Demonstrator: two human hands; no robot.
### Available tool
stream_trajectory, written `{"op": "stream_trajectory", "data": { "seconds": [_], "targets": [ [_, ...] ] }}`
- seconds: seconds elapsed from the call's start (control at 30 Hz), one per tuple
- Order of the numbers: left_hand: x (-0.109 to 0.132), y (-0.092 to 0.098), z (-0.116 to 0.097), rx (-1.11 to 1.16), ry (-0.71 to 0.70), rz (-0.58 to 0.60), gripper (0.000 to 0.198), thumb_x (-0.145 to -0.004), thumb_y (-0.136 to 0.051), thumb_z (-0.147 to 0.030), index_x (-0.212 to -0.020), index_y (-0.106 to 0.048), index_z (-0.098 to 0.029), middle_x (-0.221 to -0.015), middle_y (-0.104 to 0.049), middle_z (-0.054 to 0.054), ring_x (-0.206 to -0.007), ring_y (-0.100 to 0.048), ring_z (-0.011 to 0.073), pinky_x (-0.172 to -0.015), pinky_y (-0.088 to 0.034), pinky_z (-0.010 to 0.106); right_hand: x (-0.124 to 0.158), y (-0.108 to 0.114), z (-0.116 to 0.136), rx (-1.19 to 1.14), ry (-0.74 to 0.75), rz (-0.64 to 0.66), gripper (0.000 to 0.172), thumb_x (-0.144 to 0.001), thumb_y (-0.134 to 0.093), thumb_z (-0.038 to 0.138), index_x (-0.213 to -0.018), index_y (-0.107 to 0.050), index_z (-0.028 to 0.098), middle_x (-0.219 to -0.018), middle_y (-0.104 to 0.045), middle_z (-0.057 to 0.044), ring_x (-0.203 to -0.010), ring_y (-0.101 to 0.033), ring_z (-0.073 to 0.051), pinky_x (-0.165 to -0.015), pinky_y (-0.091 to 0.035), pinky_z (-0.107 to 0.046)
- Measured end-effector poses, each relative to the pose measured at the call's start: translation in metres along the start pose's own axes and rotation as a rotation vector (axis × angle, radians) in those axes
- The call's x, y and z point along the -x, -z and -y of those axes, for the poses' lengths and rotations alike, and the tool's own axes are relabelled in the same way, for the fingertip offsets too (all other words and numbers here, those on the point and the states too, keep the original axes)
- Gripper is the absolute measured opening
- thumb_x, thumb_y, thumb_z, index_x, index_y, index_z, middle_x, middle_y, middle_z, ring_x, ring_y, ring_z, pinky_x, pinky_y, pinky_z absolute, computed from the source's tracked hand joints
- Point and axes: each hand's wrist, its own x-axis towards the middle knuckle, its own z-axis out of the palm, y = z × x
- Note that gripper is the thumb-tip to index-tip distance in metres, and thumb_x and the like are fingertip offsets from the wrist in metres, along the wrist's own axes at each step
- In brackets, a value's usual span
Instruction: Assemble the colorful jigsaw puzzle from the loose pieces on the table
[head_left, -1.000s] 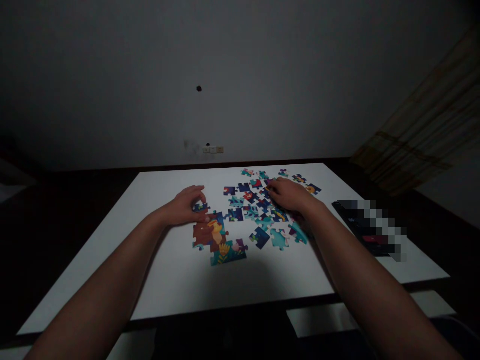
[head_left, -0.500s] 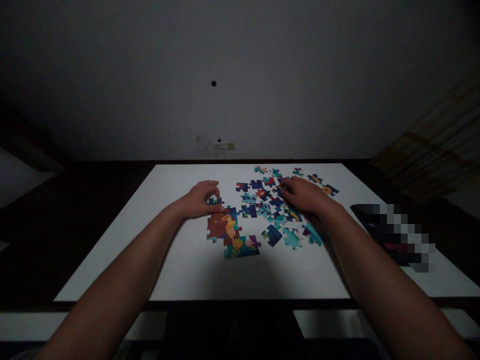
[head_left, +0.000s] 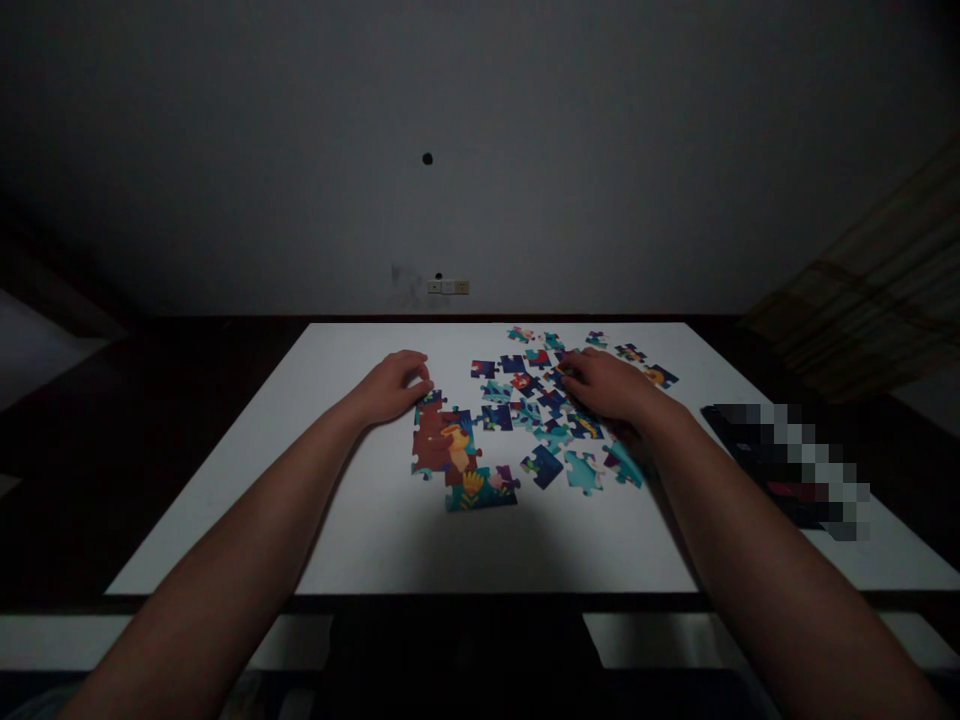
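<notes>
A partly joined jigsaw section [head_left: 450, 450] in brown, teal and yellow lies on the white table, left of middle. My left hand [head_left: 391, 388] is curled just above its top edge, fingertips beside a small dark blue puzzle piece [head_left: 430, 398] that abuts the section. Several loose puzzle pieces [head_left: 529, 395] are scattered to the right and far side. My right hand [head_left: 609, 388] rests among them, its fingertips on or over a dark piece [head_left: 564, 368]. Its palm hides the pieces beneath it, so I cannot tell whether it holds one.
The white tabletop [head_left: 217, 530] has a dark edge nearest me. A dark, pixelated flat object [head_left: 780, 465] lies on the table's right side. Behind the table stands a grey wall with a socket panel [head_left: 448, 287]. A striped curtain [head_left: 855, 290] hangs at the right.
My left hand has lifted slightly and drawn back from the small dark blue piece, which now sits against the section's top edge. My right hand has barely moved. The view has changed little since the half-second frame.
</notes>
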Motion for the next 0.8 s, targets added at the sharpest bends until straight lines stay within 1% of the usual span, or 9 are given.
{"op": "stream_trajectory", "data": {
  "seconds": [0.1,0.27,0.37,0.43,0.53,0.63,0.7,0.73,0.8],
  "targets": [
    [0.000,0.000,0.000,-0.005,-0.005,0.004,0.035,-0.099,-0.068,-0.059,-0.101,-0.077,-0.025,-0.157,-0.076,0.018,-0.146,-0.070,0.0405,-0.134,-0.049,0.062,0.000,-0.001,0.000,-0.003,0.005,-0.001,0.040,-0.117,-0.059,0.039,-0.145,-0.080,0.020,-0.144,-0.079,-0.020,-0.128,-0.076,-0.036,-0.108,-0.057,-0.042],
    [0.001,0.002,-0.004,-0.003,0.003,0.004,0.034,-0.099,-0.067,-0.058,-0.101,-0.077,-0.026,-0.158,-0.076,0.017,-0.147,-0.068,0.0409,-0.134,-0.048,0.063,0.000,0.000,0.002,-0.013,0.009,0.002,0.040,-0.118,-0.056,0.035,-0.147,-0.080,0.020,-0.148,-0.079,-0.019,-0.133,-0.075,-0.035,-0.110,-0.056,-0.040],
    [0.001,0.003,-0.004,-0.001,-0.005,0.001,0.037,-0.099,-0.066,-0.061,-0.101,-0.076,-0.026,-0.156,-0.077,0.017,-0.146,-0.070,0.0397,-0.132,-0.049,0.062,0.004,0.012,0.001,-0.033,-0.084,-0.032,0.042,-0.118,-0.053,0.033,-0.147,-0.081,0.023,-0.151,-0.081,-0.017,-0.134,-0.076,-0.036,-0.107,-0.057,-0.041],
    [0.001,0.003,-0.001,0.001,-0.001,-0.008,0.041,-0.098,-0.065,-0.066,-0.100,-0.076,-0.026,-0.156,-0.077,0.016,-0.145,-0.070,0.0397,-0.132,-0.050,0.063,0.010,0.026,-0.005,-0.060,-0.183,-0.131,0.043,-0.117,-0.053,0.031,-0.147,-0.082,0.025,-0.152,-0.082,-0.016,-0.133,-0.077,-0.038,-0.105,-0.058,-0.043],
    [-0.002,0.002,0.005,0.013,0.005,-0.037,0.051,-0.094,-0.065,-0.076,-0.098,-0.079,-0.027,-0.152,-0.080,0.015,-0.141,-0.073,0.0412,-0.130,-0.052,0.062,0.025,0.055,-0.021,-0.115,-0.295,-0.382,0.045,-0.115,-0.050,0.031,-0.144,-0.084,0.025,-0.145,-0.085,-0.015,-0.132,-0.078,-0.039,-0.104,-0.058,-0.044],
    [-0.004,0.001,0.010,0.018,0.013,-0.052,0.057,-0.091,-0.066,-0.083,-0.094,-0.081,-0.029,-0.149,-0.082,0.014,-0.137,-0.074,0.0418,-0.129,-0.054,0.060,0.041,0.083,-0.037,-0.167,-0.347,-0.606,0.048,-0.115,-0.046,0.032,-0.142,-0.085,0.022,-0.133,-0.088,-0.016,-0.125,-0.079,-0.038,-0.104,-0.058,-0.045],
    [-0.004,0.000,0.012,0.020,0.012,-0.059,0.059,-0.091,-0.066,-0.085,-0.093,-0.081,-0.029,-0.148,-0.082,0.014,-0.136,-0.075,0.0423,-0.128,-0.055,0.060,0.046,0.095,-0.045,-0.181,-0.354,-0.677,0.049,-0.114,-0.046,0.032,-0.141,-0.085,0.020,-0.130,-0.088,-0.017,-0.123,-0.079,-0.039,-0.105,-0.058,-0.046],
    [-0.004,0.000,0.014,0.021,0.011,-0.064,0.059,-0.091,-0.066,-0.085,-0.093,-0.082,-0.028,-0.148,-0.082,0.015,-0.136,-0.075,0.0425,-0.129,-0.055,0.061,0.046,0.099,-0.049,-0.183,-0.351,-0.684,0.048,-0.114,-0.046,0.032,-0.140,-0.085,0.020,-0.131,-0.088,-0.017,-0.124,-0.079,-0.039,-0.106,-0.058,-0.046],
    [-0.004,-0.001,0.016,0.023,0.012,-0.070,0.059,-0.092,-0.065,-0.085,-0.095,-0.082,-0.028,-0.149,-0.081,0.016,-0.137,-0.075,0.0430,-0.129,-0.054,0.062,0.041,0.101,-0.057,-0.180,-0.344,-0.647,0.047,-0.114,-0.048,0.030,-0.138,-0.086,0.020,-0.135,-0.087,-0.017,-0.126,-0.078,-0.038,-0.107,-0.058,-0.045]
  ]
}}
